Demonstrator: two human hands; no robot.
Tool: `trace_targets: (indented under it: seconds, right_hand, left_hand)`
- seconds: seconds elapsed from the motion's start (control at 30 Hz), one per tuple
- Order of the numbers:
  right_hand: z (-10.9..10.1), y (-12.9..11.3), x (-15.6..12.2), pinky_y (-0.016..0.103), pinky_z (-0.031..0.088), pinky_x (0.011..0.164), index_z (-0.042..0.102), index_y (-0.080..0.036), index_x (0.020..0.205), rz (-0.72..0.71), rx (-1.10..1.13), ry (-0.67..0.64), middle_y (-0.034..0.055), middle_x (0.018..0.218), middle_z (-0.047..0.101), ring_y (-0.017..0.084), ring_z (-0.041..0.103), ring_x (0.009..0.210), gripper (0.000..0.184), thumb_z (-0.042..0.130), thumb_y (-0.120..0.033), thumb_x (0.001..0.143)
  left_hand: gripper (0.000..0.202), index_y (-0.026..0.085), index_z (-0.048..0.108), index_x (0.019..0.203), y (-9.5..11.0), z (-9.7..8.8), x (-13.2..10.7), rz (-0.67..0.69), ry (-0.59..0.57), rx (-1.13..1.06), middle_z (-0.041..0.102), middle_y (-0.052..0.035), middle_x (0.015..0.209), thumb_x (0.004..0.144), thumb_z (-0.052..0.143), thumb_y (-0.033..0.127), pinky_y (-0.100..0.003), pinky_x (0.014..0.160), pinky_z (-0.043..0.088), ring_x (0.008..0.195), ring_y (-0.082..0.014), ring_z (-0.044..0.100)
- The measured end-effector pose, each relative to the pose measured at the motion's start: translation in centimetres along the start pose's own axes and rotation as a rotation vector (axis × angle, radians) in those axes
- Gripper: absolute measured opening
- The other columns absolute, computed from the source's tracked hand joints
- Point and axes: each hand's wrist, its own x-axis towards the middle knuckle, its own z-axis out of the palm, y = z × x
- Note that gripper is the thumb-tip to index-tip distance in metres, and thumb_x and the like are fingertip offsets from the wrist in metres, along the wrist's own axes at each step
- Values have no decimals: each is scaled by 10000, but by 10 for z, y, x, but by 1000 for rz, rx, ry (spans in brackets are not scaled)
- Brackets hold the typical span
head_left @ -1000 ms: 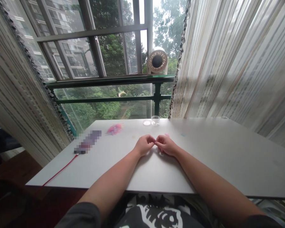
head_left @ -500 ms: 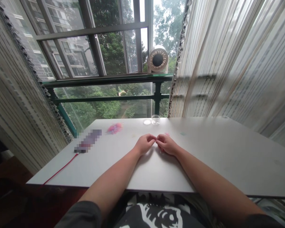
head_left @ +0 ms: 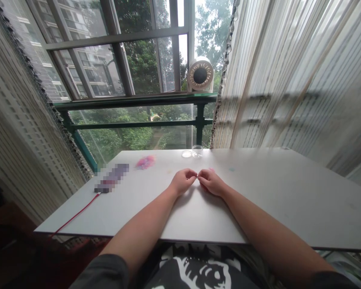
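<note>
Just above the white table [head_left: 132,208], my left hand [head_left: 183,181] and my right hand [head_left: 211,182] meet fingertip to fingertip. Both are closed in a pinch, and whatever sits between the fingertips is too small to make out. Beyond the right hand lie a small pink piece [head_left: 211,169] and a small pale green piece [head_left: 231,169]. A faint yellowish piece [head_left: 169,171] lies to the left of the left hand. Farther back stand a clear round tub [head_left: 197,151] and, beside it, a flat clear lid [head_left: 186,154].
A pink and purple heap [head_left: 145,162] lies at the back left. Near the left edge is a blurred-out phone-like object [head_left: 112,178] with a red cable [head_left: 75,214] running off the table. A white fan [head_left: 200,75] stands by the window above the green railing [head_left: 138,102].
The fingertips have shifted very slightly against each other. Otherwise the hands and the things on the table stay in place.
</note>
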Motion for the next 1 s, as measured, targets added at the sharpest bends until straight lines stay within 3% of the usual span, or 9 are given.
trace_targets:
  seconds: [0.2,1.0]
  right_hand:
    - [2,6,1,198,354,384,446,-187,767,12,106,-19,-63,479,488,80,457,352,111,471,-293,742]
    - [4,2,0,192,368,391,469,-176,755,-10,82,-4,-63,485,503,70,467,347,133,496,-306,746]
  left_hand:
    - [198,151,624,846,-2,1,0,13,23,6,662,-49,811,708,565,279,-235,668,468,707,-128,594]
    - [233,144,595,782,-1,-4,-4,14,67,6,633,-33,733,672,606,349,-223,608,445,642,-109,560]
